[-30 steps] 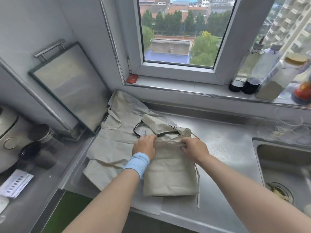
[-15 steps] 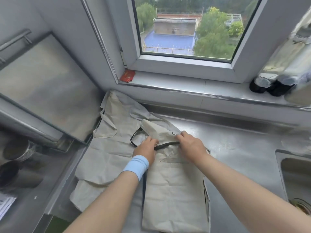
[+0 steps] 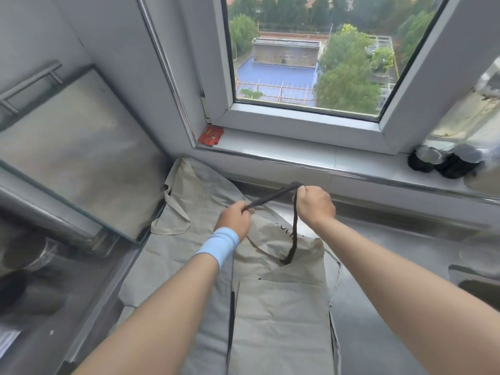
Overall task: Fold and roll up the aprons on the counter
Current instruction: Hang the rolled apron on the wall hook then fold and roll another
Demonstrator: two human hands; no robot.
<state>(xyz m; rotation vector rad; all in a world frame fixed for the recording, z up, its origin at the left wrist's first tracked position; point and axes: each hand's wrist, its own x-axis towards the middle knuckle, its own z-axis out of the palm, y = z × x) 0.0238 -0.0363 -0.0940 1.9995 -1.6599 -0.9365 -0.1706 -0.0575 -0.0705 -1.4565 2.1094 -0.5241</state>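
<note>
Two bare hands hold the black neck strap (image 3: 273, 197) of a beige apron (image 3: 281, 315) up above a steel counter (image 3: 392, 253). The left hand (image 3: 235, 217), which wears a blue wristband (image 3: 219, 246), and the right hand (image 3: 315, 204) each have a grip clamped on the strap, fingers curled round it, so it is taut between them.

Below the grip this apron lies on the counter as a narrow panel, seemingly folded lengthwise. Its bib end is loose and nothing is rolled yet. A second apron (image 3: 189, 201) lies spread and creased beneath it, reaching left of the grip and beyond it. The task looks early: one apron is part-folded and both are left to roll.

Left of the grip a steel board (image 3: 75, 152) leans on the wall, close against the second apron. Beyond the grip a window sill (image 3: 297, 155) carries a red packet (image 3: 211, 135) and, far right, dark bottles (image 3: 443, 163). The edge of a sink (image 3: 476, 282) lies to the right of the grip. Only the loose strap seems in the way.
</note>
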